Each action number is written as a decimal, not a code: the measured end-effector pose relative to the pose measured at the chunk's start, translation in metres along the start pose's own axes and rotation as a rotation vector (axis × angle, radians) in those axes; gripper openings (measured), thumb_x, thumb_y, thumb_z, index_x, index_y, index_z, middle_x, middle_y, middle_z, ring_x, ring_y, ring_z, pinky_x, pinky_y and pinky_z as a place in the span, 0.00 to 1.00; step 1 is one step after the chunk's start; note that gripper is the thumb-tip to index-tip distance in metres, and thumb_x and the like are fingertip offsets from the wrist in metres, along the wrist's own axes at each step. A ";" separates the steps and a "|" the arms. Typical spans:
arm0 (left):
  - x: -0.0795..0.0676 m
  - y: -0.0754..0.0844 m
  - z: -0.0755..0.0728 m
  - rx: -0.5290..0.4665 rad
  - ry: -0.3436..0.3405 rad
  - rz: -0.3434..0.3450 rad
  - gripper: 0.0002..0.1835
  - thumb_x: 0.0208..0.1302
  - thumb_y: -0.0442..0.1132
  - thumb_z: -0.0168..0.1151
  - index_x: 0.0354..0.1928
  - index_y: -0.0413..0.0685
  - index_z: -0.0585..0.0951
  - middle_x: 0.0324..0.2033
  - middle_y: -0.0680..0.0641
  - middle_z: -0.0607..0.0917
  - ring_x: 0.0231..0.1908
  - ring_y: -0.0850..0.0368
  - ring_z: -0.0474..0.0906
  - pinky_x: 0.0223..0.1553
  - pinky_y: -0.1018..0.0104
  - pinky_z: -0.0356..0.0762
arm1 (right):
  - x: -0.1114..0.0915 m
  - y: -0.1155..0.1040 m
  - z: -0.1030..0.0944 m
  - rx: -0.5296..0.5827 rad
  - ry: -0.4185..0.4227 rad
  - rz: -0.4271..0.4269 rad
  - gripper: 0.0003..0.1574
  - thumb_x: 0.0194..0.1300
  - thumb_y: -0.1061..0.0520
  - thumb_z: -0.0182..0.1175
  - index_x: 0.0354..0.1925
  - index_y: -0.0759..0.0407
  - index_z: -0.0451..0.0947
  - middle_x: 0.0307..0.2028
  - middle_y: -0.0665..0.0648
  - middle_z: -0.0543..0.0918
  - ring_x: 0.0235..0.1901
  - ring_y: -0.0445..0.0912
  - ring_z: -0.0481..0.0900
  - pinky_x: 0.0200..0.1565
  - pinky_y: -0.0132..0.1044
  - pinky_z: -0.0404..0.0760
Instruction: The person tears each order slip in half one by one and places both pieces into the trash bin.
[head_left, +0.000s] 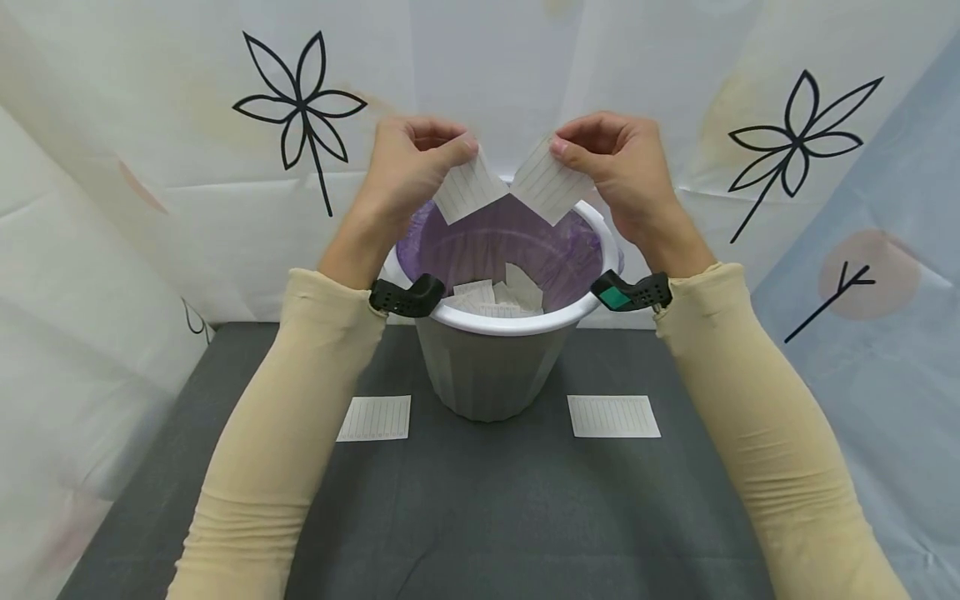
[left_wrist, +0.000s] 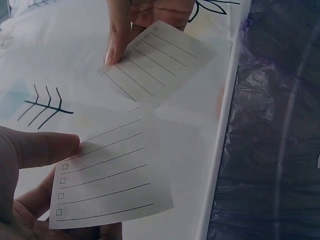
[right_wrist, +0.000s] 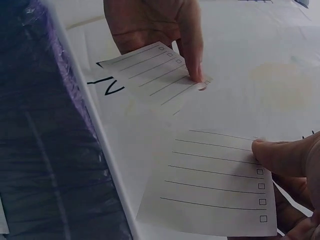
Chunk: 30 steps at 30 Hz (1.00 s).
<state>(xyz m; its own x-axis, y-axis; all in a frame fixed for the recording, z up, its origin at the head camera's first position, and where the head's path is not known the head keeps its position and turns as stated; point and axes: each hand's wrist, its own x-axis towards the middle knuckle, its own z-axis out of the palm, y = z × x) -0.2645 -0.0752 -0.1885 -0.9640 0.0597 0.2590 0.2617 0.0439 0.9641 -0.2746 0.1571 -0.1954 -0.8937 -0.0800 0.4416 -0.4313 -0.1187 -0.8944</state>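
Observation:
Over the bin, my left hand [head_left: 416,171] pinches a piece of lined paper [head_left: 468,192] between thumb and fingers. My right hand [head_left: 621,171] pinches a second piece of lined paper [head_left: 551,182] the same way. Small checkboxes run along one edge of each piece, seen on the left piece [left_wrist: 105,180] and the right piece [right_wrist: 215,185] in the wrist views. Their inner corners meet or nearly meet; whether they are still joined I cannot tell. Below them stands a waste bin [head_left: 487,367] with a white rim and purple liner [head_left: 487,233]. Paper scraps [head_left: 517,292] lie inside it.
On the dark grey table [head_left: 480,517], one lined paper slip [head_left: 378,418] lies left of the bin, partly behind my left sleeve. Another lined slip [head_left: 613,417] lies to the right. A pale cloth backdrop [head_left: 487,67] with leaf drawings hangs close behind the bin.

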 end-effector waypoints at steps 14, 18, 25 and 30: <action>-0.002 -0.003 0.000 0.085 -0.054 -0.042 0.10 0.66 0.32 0.67 0.48 0.37 0.85 0.42 0.47 0.85 0.48 0.55 0.79 0.50 0.65 0.74 | -0.007 0.005 -0.002 -0.079 -0.045 0.060 0.04 0.60 0.72 0.69 0.35 0.67 0.86 0.30 0.57 0.86 0.30 0.47 0.84 0.36 0.32 0.83; -0.013 -0.001 -0.006 0.084 -0.058 -0.033 0.10 0.66 0.32 0.66 0.48 0.38 0.85 0.43 0.47 0.85 0.48 0.54 0.79 0.53 0.63 0.74 | -0.015 0.004 -0.006 -0.087 -0.055 0.047 0.05 0.59 0.71 0.70 0.36 0.68 0.86 0.31 0.58 0.86 0.32 0.48 0.84 0.38 0.33 0.83; -0.037 -0.002 -0.020 0.108 -0.048 0.030 0.11 0.66 0.33 0.67 0.49 0.37 0.85 0.43 0.47 0.86 0.47 0.52 0.81 0.51 0.63 0.75 | -0.034 -0.001 -0.017 -0.049 -0.084 0.019 0.06 0.59 0.72 0.70 0.37 0.71 0.86 0.32 0.59 0.88 0.33 0.47 0.86 0.38 0.34 0.83; -0.059 -0.008 -0.028 0.089 -0.069 0.111 0.11 0.66 0.31 0.67 0.48 0.34 0.85 0.41 0.47 0.86 0.44 0.52 0.81 0.50 0.64 0.76 | -0.054 -0.002 -0.022 0.009 -0.124 -0.017 0.07 0.60 0.76 0.67 0.39 0.74 0.85 0.33 0.59 0.88 0.33 0.46 0.85 0.39 0.33 0.83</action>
<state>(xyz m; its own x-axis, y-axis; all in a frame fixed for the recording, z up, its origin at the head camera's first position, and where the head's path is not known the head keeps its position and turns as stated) -0.2109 -0.1075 -0.2095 -0.9242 0.1376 0.3563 0.3727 0.1211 0.9200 -0.2276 0.1839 -0.2189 -0.8639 -0.1994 0.4625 -0.4444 -0.1304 -0.8863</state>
